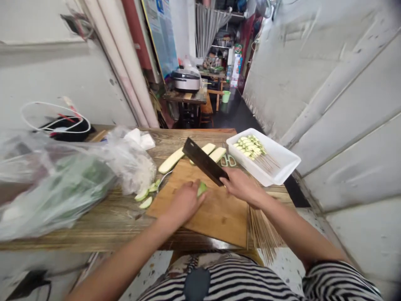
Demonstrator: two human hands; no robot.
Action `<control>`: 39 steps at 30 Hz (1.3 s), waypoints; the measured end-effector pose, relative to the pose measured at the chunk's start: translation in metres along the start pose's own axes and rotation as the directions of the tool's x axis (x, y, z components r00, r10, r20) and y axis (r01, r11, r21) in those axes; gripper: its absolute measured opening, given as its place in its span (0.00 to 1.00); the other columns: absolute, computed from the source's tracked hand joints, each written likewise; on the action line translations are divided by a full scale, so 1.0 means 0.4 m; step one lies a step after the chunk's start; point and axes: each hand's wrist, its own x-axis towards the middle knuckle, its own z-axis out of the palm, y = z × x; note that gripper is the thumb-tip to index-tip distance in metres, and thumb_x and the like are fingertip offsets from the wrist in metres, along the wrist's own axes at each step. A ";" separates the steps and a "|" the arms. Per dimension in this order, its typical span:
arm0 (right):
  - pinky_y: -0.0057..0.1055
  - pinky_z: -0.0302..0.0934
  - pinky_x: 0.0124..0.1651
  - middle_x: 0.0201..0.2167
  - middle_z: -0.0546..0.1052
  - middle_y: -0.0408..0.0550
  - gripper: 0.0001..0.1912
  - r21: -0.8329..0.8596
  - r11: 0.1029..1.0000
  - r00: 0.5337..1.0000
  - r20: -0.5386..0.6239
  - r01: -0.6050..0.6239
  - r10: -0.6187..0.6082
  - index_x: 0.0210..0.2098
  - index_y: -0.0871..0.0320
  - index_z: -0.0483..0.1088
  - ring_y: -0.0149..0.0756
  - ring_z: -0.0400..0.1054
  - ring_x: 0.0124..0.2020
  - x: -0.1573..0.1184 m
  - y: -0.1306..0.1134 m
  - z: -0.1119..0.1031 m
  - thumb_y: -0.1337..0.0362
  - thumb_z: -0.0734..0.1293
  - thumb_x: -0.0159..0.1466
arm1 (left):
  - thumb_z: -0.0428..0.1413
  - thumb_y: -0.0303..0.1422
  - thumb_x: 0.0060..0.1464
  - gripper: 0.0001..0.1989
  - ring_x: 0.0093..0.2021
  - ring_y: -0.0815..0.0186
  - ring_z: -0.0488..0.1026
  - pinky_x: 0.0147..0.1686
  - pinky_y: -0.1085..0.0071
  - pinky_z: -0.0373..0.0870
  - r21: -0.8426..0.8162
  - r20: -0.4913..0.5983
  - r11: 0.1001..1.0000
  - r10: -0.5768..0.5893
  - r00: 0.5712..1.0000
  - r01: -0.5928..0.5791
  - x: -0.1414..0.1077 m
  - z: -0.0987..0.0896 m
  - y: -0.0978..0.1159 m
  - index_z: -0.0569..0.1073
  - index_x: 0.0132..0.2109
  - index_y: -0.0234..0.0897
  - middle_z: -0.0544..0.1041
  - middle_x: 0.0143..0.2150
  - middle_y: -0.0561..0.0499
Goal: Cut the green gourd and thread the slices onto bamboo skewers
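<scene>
Our left hand (184,203) sits on the wooden cutting board (216,221), fingers close together and curved down over a green-skinned piece of squash (202,189); we cannot tell whether it grips the piece or only presses it. Our right hand (240,186) is closed around the near end of a black-bladed cleaver (203,161), whose blade hangs over the board just beside that piece and angles away toward the far edge. Long pale squash strips (171,160) lie past the blade at the board's far edge, and a few squash slices (142,195) sit on the table (78,221) just left of the board. To the right, a white plastic tray (275,156) holds squash slices threaded on bamboo skewers (250,147), with green-handled scissors (228,161) between the tray and the strips. A bundle of loose skewers (263,234) lies against the board's right edge. A clear plastic bag of leafy greens (59,192) takes up the table's left side, and a rice cooker (187,80) stands on a small table farther down the corridor.
</scene>
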 end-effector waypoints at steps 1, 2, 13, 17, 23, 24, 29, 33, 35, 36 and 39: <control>0.30 0.55 0.37 0.31 0.74 0.52 0.09 -0.063 0.998 1.000 -0.019 0.003 -0.004 0.42 0.64 0.66 0.39 0.69 0.33 -0.046 0.016 -0.013 0.72 0.63 0.61 | 0.44 0.42 0.56 0.24 0.41 0.53 0.71 0.40 0.61 0.66 0.077 0.015 0.996 0.034 0.999 -0.035 0.009 0.032 0.031 0.67 0.52 0.27 0.74 0.39 0.35; 0.31 0.54 0.36 0.31 0.74 0.53 0.10 -0.115 0.993 1.000 -0.029 0.000 -0.003 0.42 0.65 0.66 0.40 0.68 0.33 -0.087 0.031 -0.021 0.73 0.62 0.61 | 0.43 0.42 0.57 0.25 0.40 0.52 0.71 0.39 0.60 0.66 0.137 0.017 0.989 0.053 0.998 -0.055 0.018 0.057 0.055 0.66 0.51 0.25 0.74 0.38 0.34; 0.26 0.48 0.20 0.21 0.76 0.49 0.16 -0.700 0.713 0.962 0.209 0.021 0.176 0.45 0.63 0.59 0.39 0.70 0.21 -0.214 0.050 -0.068 0.73 0.61 0.57 | 0.45 0.38 0.58 0.19 0.50 0.57 0.68 0.50 0.59 0.65 0.070 -0.022 0.915 0.400 0.916 -0.397 0.045 0.080 -0.014 0.68 0.51 0.34 0.72 0.50 0.41; 0.25 0.51 0.20 0.21 0.76 0.47 0.19 -0.758 0.648 0.946 0.257 0.070 0.198 0.45 0.61 0.61 0.37 0.71 0.20 -0.195 0.024 -0.065 0.73 0.65 0.53 | 0.44 0.32 0.59 0.16 0.52 0.61 0.68 0.50 0.62 0.67 0.103 0.032 0.783 0.614 0.789 -0.613 0.041 0.073 -0.077 0.71 0.50 0.38 0.74 0.50 0.45; 0.27 0.46 0.15 0.17 0.74 0.47 0.14 -0.832 0.508 0.970 0.241 0.221 -0.027 0.43 0.61 0.63 0.36 0.67 0.15 -0.196 0.030 -0.029 0.71 0.64 0.56 | 0.43 0.28 0.56 0.17 0.51 0.57 0.68 0.49 0.62 0.67 0.255 0.118 0.641 0.723 0.681 -0.724 0.051 0.087 -0.102 0.72 0.48 0.35 0.74 0.48 0.44; 0.28 0.44 0.15 0.17 0.73 0.48 0.14 -0.832 0.499 0.969 0.237 0.241 -0.074 0.43 0.62 0.63 0.36 0.66 0.14 -0.200 0.037 -0.025 0.70 0.63 0.57 | 0.43 0.28 0.55 0.17 0.49 0.58 0.69 0.48 0.62 0.67 0.259 0.131 0.629 0.729 0.672 -0.733 0.054 0.086 -0.100 0.73 0.46 0.36 0.75 0.46 0.45; 0.30 0.38 0.13 0.14 0.70 0.46 0.15 -0.849 0.421 0.938 0.216 0.318 -0.272 0.44 0.65 0.63 0.36 0.61 0.12 -0.213 0.072 -0.022 0.69 0.61 0.57 | 0.41 0.26 0.53 0.18 0.39 0.61 0.71 0.42 0.65 0.69 0.249 0.119 0.615 0.747 0.653 -0.748 0.059 0.084 -0.092 0.74 0.40 0.40 0.77 0.37 0.49; 0.29 0.36 0.13 0.13 0.70 0.46 0.12 -0.856 0.400 0.926 0.208 0.328 -0.315 0.43 0.64 0.64 0.36 0.60 0.11 -0.207 0.083 -0.027 0.70 0.59 0.59 | 0.42 0.26 0.52 0.18 0.41 0.62 0.71 0.45 0.65 0.66 0.190 0.121 0.654 0.725 0.679 -0.732 0.045 0.097 -0.112 0.73 0.43 0.45 0.76 0.39 0.51; 0.29 0.36 0.13 0.13 0.70 0.45 0.11 -0.848 0.428 0.933 0.189 0.312 -0.307 0.43 0.62 0.63 0.36 0.60 0.11 -0.202 0.087 -0.028 0.69 0.58 0.61 | 0.44 0.26 0.50 0.20 0.41 0.61 0.70 0.46 0.64 0.64 0.168 0.144 0.656 0.722 0.676 -0.736 0.041 0.099 -0.120 0.71 0.46 0.46 0.76 0.41 0.51; 0.29 0.36 0.14 0.13 0.70 0.45 0.10 -0.843 0.441 0.935 0.182 0.308 -0.306 0.43 0.62 0.63 0.36 0.60 0.11 -0.199 0.089 -0.029 0.69 0.58 0.61 | 0.44 0.26 0.49 0.20 0.41 0.61 0.70 0.47 0.64 0.63 0.163 0.152 0.650 0.727 0.670 -0.742 0.042 0.097 -0.121 0.71 0.47 0.45 0.76 0.42 0.51; 0.29 0.34 0.14 0.13 0.70 0.44 0.09 -0.820 0.482 0.935 0.171 0.309 -0.310 0.42 0.62 0.63 0.34 0.59 0.11 -0.192 0.093 -0.031 0.68 0.58 0.62 | 0.43 0.25 0.49 0.19 0.41 0.61 0.70 0.49 0.64 0.61 0.195 0.132 0.639 0.735 0.665 -0.744 0.055 0.082 -0.106 0.72 0.45 0.42 0.76 0.40 0.50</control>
